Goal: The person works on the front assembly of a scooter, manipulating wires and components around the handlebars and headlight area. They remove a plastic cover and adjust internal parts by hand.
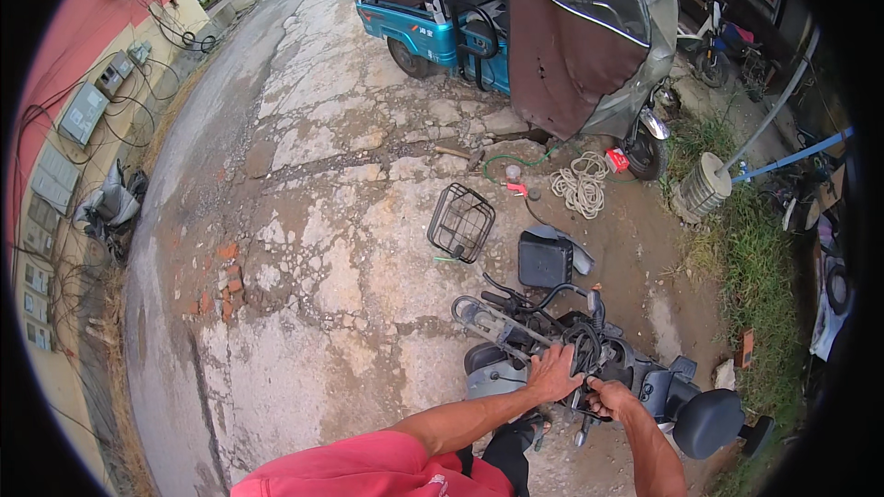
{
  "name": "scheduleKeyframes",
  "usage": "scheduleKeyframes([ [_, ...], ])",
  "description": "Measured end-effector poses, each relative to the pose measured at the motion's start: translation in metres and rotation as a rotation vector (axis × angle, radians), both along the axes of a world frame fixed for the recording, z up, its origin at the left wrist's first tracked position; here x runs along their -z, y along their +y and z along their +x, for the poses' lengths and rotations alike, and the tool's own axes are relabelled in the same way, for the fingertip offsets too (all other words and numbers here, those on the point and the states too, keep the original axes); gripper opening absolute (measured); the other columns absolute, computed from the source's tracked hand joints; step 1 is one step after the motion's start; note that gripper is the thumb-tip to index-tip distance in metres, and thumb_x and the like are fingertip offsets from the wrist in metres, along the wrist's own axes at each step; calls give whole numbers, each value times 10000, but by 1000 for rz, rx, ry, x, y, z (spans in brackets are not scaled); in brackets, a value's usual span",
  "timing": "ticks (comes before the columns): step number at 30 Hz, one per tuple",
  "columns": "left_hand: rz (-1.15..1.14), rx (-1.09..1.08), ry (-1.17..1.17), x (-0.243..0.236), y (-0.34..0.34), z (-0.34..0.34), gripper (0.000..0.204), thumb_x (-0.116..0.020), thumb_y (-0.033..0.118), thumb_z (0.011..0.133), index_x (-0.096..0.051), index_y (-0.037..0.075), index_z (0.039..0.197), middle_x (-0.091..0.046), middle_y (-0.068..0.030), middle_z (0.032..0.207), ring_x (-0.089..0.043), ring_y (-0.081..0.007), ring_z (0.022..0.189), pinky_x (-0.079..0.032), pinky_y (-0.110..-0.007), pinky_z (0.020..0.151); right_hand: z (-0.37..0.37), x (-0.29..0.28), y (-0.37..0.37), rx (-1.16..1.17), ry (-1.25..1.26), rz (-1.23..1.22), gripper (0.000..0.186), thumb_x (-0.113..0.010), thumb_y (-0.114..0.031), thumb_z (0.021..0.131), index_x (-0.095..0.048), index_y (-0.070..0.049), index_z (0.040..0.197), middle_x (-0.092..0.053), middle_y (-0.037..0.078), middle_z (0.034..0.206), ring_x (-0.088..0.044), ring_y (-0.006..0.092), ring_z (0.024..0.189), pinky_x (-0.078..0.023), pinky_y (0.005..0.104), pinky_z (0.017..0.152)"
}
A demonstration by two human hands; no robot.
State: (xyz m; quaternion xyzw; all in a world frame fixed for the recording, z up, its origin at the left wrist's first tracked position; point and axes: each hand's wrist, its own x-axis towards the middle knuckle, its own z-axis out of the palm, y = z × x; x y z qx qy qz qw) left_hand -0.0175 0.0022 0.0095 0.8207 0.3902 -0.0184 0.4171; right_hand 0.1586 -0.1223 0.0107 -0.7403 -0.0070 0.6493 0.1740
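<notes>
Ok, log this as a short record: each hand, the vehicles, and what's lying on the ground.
left hand: on the two-wheeler, by exposed cables
right hand: beside it, fingers bent; grip contents unclear
other vehicle: blue three-wheeler with dark red covering, farther off
ground: black wire basket, coiled pale rope, red box, broken bricks

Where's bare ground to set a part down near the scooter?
Bare patches: cracked concrete between the wire basket and the broken bricks; dirt between the rope and the grass. Crowded: the cables on the scooter, with left hand and right hand there.
</notes>
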Motion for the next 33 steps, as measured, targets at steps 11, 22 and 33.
scheduleKeyframes([
  [11,8,-10,36,-4,-1,5,800,-728,430,853,-418,47,1483,-487,-215,1407,-459,-385,1338,-341,-548,1038,-5,-55,33,-1269,-710,133,621,-632,-589,904,-768,3,1033,-738,263,1074,-708,412,1066,-548,495,934],
  [22,18,9,15,-5,-1,3,808,-712,461,857,-412,47,1483,-485,-218,1402,-454,-394,1337,-334,-549,1036,12,20,-5,139,94,-11,470,-551,-479,1031,-650,-30,933,-668,82,769,-601,156,560,-418,307,402],
  [33,18,-19,13,-3,-3,0,808,-730,448,844,-419,42,1470,-503,-222,1369,-465,-405,1327,-341,-577,1043,-14,-55,16,-1196,-848,270,566,-665,-516,889,-693,28,1046,-752,226,987,-728,385,977,-560,481,847],
])
